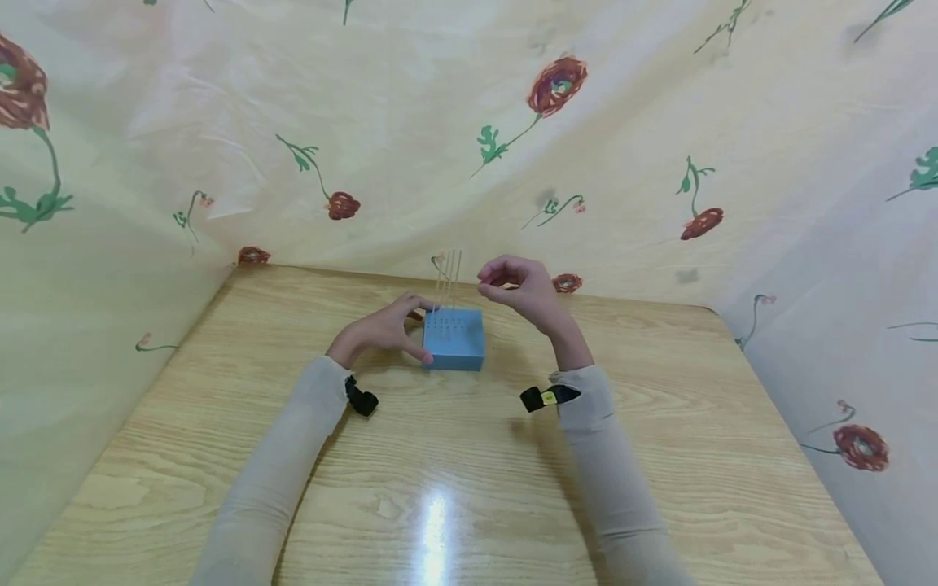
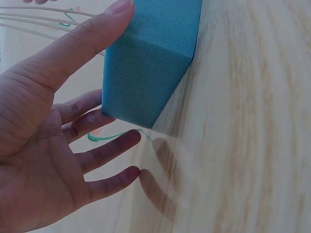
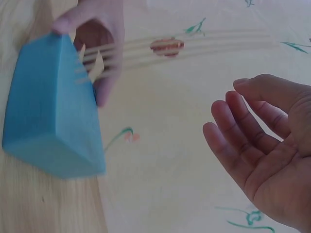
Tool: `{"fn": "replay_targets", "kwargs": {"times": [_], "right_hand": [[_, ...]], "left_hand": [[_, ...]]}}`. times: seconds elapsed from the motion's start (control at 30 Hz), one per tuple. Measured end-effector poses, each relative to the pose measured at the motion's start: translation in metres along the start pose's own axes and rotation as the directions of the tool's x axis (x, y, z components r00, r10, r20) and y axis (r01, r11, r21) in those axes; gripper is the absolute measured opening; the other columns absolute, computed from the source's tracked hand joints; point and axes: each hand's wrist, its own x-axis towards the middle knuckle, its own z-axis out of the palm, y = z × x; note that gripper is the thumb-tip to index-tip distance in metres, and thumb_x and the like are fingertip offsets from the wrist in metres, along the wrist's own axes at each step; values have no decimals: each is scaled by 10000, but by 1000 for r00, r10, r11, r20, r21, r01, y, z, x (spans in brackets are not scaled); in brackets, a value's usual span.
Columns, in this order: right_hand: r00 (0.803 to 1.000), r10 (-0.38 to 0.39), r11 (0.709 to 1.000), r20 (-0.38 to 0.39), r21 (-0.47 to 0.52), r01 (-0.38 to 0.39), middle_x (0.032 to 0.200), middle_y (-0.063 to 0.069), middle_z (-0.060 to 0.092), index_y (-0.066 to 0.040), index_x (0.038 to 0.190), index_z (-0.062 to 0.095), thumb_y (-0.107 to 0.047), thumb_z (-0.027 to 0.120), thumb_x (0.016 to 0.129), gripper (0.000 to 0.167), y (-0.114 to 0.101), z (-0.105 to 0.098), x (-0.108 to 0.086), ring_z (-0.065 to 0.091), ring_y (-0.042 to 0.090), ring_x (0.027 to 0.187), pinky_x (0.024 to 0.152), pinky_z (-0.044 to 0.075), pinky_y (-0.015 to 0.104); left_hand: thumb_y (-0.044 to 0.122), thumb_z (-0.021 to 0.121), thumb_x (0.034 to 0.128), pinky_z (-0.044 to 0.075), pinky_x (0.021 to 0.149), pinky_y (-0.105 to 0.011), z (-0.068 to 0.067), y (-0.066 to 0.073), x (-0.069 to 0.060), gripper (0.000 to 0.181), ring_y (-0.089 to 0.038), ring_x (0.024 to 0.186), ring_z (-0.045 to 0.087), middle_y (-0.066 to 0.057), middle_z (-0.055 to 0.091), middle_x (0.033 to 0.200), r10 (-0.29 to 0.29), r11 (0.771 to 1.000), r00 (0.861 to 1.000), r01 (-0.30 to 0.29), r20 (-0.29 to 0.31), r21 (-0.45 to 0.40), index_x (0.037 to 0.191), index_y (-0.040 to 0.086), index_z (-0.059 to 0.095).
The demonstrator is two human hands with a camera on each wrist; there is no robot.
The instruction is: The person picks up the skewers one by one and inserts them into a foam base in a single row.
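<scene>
left hand (image 1: 384,328) is gripping blue block (image 1: 463,338) on tabletop (image 1: 352,488), right hand (image 1: 532,295) is hovering loosely curved, seemingly empty, beside its upright sticks (image 1: 449,278); bracing well is probably needing even side pressure, no bumping sticks

I note the blue block (image 2: 146,77) cut off by the left wrist view's top edge. Sticks (image 2: 48,9) beside it leave that picture's left side, partly hidden behind my left hand (image 2: 43,136). In the head view, the block's holes (image 1: 444,323) are too small to count. The right wrist view blurs block and sticks; my right hand (image 3: 272,160), beyond them, is cropped.
</scene>
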Motion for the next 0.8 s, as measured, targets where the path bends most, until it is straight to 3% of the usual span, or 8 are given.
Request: {"fn": "replay_targets", "kwargs": {"times": [0.23,0.47,0.8], "right_hand": [[996,73,990,52,-124,-66,1001,116,694,-24,1058,708,-118,744,932,161,0,-27,-9,654,171,899,768,550,214],[986,130,967,102,-234,-103,999,165,695,-1,1071,709,-88,728,937,161,6,-54,-21,634,170,882,772,526,206],[969,171,924,180,-371,-94,986,157,702,22,1037,715,-42,726,925,129,23,-80,-45,651,172,873,794,548,205]], "left_hand": [[228,914,770,346,1201,-542,0,2,-2,943,-396,1422,380,-145,334,1511,-11,1000,1000,11,2,-22,1540,101,384],[217,917,766,341,1205,-537,0,2,-2,945,-396,1427,373,-144,329,1513,-12,1000,1000,12,3,-23,1538,99,385],[222,910,777,349,1202,-530,1,1,-1,936,-382,1426,377,-134,325,1522,-5,1000,1000,5,0,-12,1541,99,383]]}}
